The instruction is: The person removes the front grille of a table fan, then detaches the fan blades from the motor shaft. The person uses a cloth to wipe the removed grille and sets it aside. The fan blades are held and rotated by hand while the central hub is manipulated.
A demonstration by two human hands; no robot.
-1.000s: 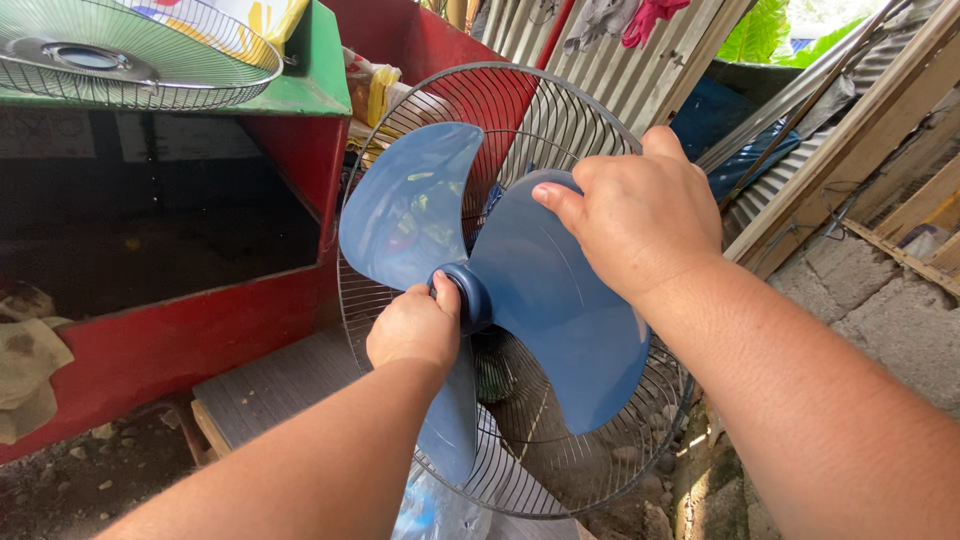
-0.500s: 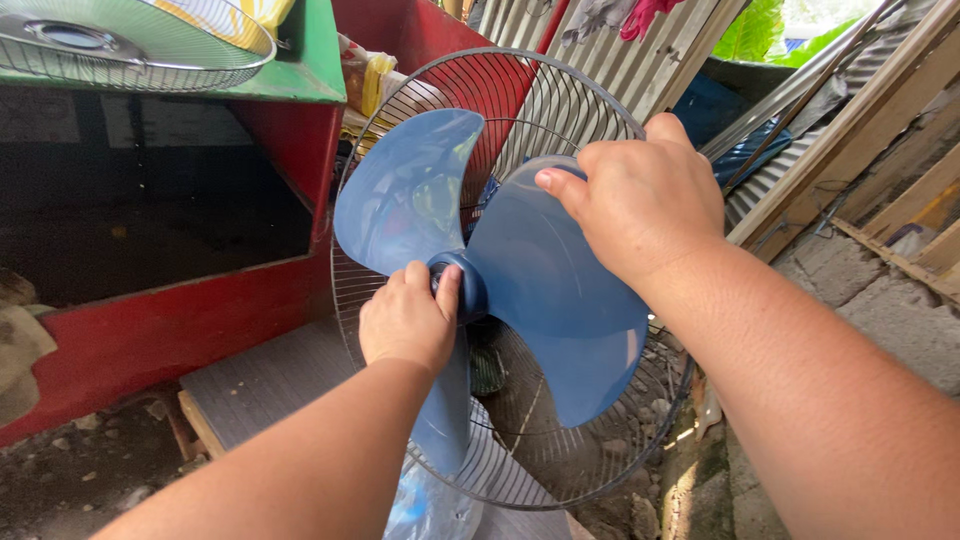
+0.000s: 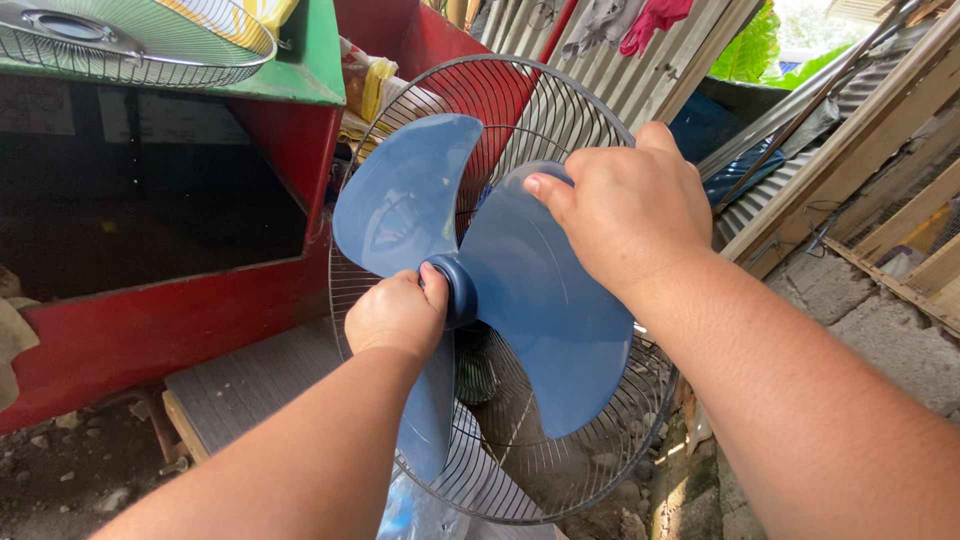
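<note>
At the hub: your left hand (image 3: 398, 315) clamped the blue plastic three-bladed fan propeller's (image 3: 520, 290) centre.
Top blade: your right hand (image 3: 625, 205) gripped its edge.
Risk: hard twisting could have cracked it against the round wire fan guard (image 3: 560, 470).

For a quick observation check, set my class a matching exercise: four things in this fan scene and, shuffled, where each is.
Things:
1. left hand
2. right hand
3. wire guard
4. second wire guard

Places:
A. on the green shelf top
B. at the blue hub
C. behind the blue blades
D. on the upper right blade's edge

Pairs: 1-B, 2-D, 3-C, 4-A
</note>
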